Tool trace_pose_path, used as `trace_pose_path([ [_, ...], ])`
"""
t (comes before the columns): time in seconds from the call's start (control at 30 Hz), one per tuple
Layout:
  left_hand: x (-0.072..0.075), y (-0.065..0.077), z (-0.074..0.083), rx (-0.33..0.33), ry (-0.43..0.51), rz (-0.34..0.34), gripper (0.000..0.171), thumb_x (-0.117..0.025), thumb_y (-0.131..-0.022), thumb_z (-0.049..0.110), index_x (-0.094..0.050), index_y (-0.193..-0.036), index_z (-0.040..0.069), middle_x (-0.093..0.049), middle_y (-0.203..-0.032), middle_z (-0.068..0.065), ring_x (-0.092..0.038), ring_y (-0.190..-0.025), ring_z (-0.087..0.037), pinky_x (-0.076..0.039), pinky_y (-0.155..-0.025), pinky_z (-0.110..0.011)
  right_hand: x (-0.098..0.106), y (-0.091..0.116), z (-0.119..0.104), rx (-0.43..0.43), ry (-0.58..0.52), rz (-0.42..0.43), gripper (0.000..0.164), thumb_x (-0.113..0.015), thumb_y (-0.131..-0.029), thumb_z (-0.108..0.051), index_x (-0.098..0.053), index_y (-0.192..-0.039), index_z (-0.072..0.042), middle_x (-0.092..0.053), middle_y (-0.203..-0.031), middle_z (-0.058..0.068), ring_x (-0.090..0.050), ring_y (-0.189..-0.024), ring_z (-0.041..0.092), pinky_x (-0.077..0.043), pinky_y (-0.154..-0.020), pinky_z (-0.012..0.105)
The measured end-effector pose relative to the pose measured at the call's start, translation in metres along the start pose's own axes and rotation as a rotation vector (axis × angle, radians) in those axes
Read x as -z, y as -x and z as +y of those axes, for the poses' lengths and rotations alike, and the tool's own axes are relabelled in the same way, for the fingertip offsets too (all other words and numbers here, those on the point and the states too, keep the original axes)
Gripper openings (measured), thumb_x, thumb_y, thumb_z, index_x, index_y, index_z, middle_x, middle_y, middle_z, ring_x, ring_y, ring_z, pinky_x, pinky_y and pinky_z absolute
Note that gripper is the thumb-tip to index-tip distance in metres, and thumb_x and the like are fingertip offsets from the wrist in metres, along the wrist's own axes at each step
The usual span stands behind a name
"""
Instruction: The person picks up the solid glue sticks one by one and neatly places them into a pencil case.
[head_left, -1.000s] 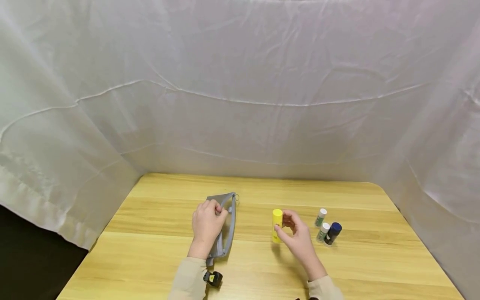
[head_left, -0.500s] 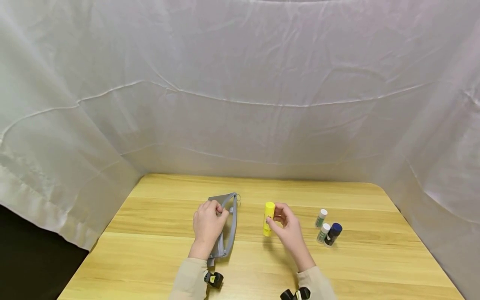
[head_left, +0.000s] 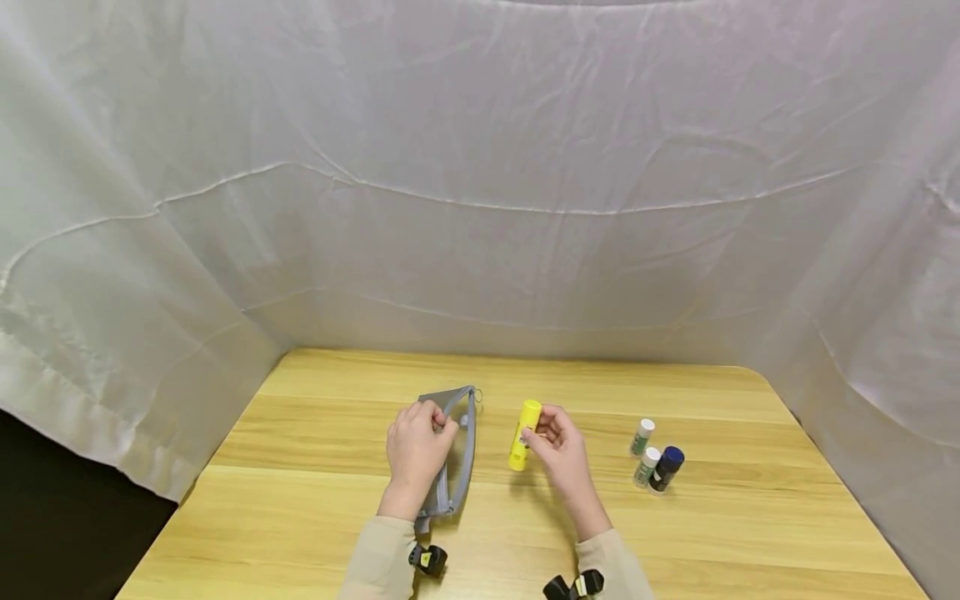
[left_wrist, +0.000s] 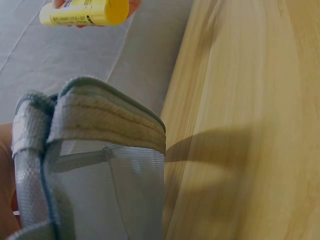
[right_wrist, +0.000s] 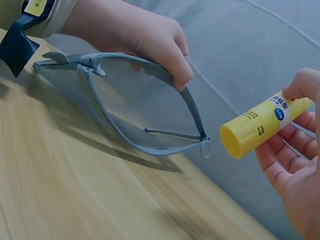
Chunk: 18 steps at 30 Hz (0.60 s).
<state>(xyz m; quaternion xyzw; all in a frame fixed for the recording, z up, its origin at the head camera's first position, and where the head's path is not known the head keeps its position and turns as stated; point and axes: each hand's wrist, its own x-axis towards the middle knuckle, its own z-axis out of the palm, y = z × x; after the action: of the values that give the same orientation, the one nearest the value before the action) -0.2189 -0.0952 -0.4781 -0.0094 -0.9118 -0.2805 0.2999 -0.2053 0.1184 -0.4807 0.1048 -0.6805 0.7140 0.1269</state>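
A grey zippered pouch (head_left: 467,462) with see-through mesh sides stands on the table, its mouth spread wide. My left hand (head_left: 420,446) pinches one edge of that mouth, thumb against fingers, as the right wrist view shows. To its right, my right hand (head_left: 561,454) holds a yellow glue stick (right_wrist: 260,125) between thumb and fingers, above the table and tilted. A gap separates the glue stick from the pouch. In the left wrist view the pouch (left_wrist: 105,125) fills the lower left, with the glue stick (left_wrist: 85,12) beyond it at the top.
Two small white-capped glue sticks, one farther back (head_left: 642,437) and one nearer (head_left: 647,467), stand on the right of the wooden table (head_left: 720,533). Beside the nearer one is a dark tube with a blue cap (head_left: 666,469). Grey cloth (head_left: 480,267) walls the back and sides.
My right hand has moved left with the glue stick, toward the pouch, and the stick has tilted from upright. The left hand and the pouch have barely moved.
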Motion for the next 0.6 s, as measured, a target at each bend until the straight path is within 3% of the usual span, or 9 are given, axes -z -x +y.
trace_pose_path([
  [0.23, -0.001, 0.001, 0.000, -0.006, -0.005, -0.010, 0.017, -0.071, -0.074, 0.020, -0.055, -0.069, 0.018, -0.053, -0.066, 0.005, -0.051, -0.065, -0.017, -0.037, -0.061, -0.031, -0.007, 0.002, 0.002, -0.092, -0.014, 0.013, 0.033, -0.065, -0.085, 0.004, -0.053, -0.114, 0.012, -0.062, -0.096, 0.009, -0.062, -0.081, 0.005, -0.053, -0.075, 0.018],
  [0.6, -0.001, 0.001, 0.002, -0.025, 0.000, 0.010, 0.017, -0.071, -0.073, 0.018, -0.055, -0.068, 0.018, -0.052, -0.064, 0.005, -0.050, -0.063, -0.017, -0.036, -0.059, -0.030, -0.016, 0.003, 0.009, -0.242, -0.105, 0.034, 0.037, -0.062, -0.084, 0.005, -0.050, -0.118, 0.013, -0.063, -0.094, 0.003, -0.063, -0.080, 0.005, -0.053, -0.076, 0.020],
])
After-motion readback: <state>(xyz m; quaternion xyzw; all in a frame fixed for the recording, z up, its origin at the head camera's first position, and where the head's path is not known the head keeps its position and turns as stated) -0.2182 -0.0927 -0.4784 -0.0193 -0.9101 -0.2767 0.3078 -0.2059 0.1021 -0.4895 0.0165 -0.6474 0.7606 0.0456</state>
